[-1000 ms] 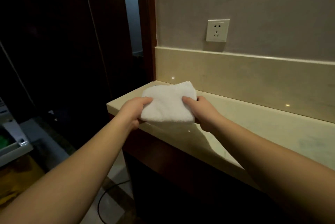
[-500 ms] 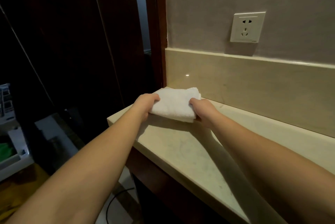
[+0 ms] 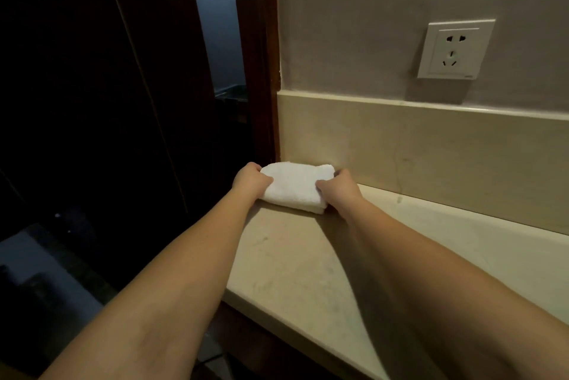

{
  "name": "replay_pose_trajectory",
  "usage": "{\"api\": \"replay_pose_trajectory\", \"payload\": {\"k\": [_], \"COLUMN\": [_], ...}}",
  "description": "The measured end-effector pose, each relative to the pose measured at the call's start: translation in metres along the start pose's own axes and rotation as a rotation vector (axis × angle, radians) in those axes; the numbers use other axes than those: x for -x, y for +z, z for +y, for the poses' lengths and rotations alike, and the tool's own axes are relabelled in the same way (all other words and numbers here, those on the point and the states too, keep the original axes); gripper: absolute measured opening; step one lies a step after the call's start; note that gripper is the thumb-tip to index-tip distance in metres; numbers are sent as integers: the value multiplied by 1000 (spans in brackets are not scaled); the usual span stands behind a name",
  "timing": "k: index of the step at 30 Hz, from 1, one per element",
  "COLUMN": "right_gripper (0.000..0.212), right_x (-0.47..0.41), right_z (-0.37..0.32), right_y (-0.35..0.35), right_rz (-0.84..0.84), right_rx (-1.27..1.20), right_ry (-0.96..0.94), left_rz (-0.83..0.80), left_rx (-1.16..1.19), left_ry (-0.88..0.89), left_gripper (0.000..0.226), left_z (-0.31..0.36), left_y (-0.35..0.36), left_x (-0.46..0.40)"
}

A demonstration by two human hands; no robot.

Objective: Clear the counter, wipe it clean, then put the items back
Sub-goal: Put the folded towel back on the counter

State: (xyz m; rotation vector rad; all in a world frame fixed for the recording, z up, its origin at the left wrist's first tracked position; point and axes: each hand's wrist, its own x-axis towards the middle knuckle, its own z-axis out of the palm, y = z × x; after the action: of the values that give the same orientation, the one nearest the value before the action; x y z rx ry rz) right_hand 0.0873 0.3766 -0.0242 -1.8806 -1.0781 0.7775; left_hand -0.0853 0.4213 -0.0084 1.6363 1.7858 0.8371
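Observation:
A folded white towel (image 3: 294,187) lies on the beige stone counter (image 3: 308,262), pushed into the far left corner against the backsplash. My left hand (image 3: 251,179) grips the towel's left edge, thumb on top. My right hand (image 3: 338,189) grips its right edge, fingers curled round the fold. Both forearms stretch out over the counter top.
The beige backsplash (image 3: 431,145) runs along the wall with a white wall socket (image 3: 455,50) above it. A dark wooden door frame (image 3: 261,72) borders the counter's left end. The counter's front edge (image 3: 277,315) drops to a dark cabinet and tiled floor.
Both hands have slid the towel from the counter's front edge back to the far corner by the backsplash. The view has moved closer to the wall.

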Motion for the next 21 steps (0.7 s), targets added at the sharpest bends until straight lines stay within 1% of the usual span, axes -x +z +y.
{"api": "replay_pose_trajectory", "payload": {"k": [3, 7, 12, 19, 21], "right_gripper": [46, 46, 46, 46, 47], "right_x": [-11, -22, -28, -22, -19], "right_z": [-5, -10, -13, -11, -11], "right_y": [11, 24, 29, 33, 31], "right_rz": [38, 91, 114, 147, 153], "right_rx": [122, 173, 236, 261, 292], "right_ry": [-18, 32, 68, 44, 37], "left_rz": [-20, -64, -115, -61, -40], "left_rx": [-71, -128, -171, -196, -248], "left_ry": [35, 62, 75, 131, 134], "left_gripper": [45, 45, 43, 37, 37], "left_z": [-1, -2, -6, -19, -19], "left_y": [1, 7, 14, 19, 18], "left_x": [-26, -52, -70, -69, -66]}}
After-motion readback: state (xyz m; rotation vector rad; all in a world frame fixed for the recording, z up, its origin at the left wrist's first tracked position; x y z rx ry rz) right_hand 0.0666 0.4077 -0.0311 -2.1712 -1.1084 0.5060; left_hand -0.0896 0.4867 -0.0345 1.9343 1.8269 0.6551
